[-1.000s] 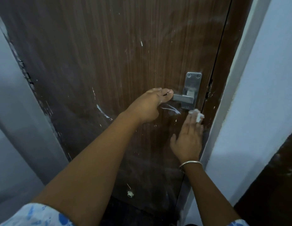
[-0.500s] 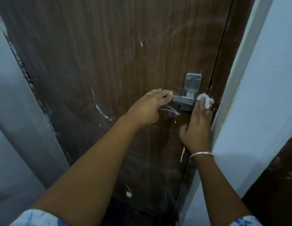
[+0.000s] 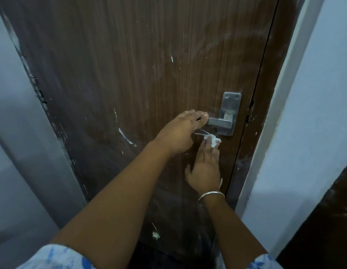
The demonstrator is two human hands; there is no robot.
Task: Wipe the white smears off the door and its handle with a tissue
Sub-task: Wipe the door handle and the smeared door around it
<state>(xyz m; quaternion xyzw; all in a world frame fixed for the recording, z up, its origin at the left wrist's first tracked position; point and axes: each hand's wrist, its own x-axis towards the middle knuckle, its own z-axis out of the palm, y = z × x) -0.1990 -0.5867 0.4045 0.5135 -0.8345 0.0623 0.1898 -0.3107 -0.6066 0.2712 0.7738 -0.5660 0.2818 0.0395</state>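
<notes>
A brown wooden door [image 3: 149,84] fills the view, with a steel lever handle [image 3: 225,120] on its plate at the right. My left hand [image 3: 180,133] grips the free end of the lever. My right hand [image 3: 205,164] lies flat on the door, its straight fingers pressing a crumpled white tissue [image 3: 213,141] against the wood just below the handle. Thin white smears [image 3: 200,133] run between the tissue and my left hand. A larger white smear [image 3: 126,137] sits further left, and a small streak [image 3: 171,58] higher up.
A white blob [image 3: 155,235] clings to the door low down. The brown door frame [image 3: 265,94] and a pale wall [image 3: 314,113] stand close on the right. A grey wall [image 3: 17,133] borders the door's chipped left edge.
My right hand with the tissue has moved from the right side of the handle plate down and left to the smears under the lever. My left hand has stayed on the lever.
</notes>
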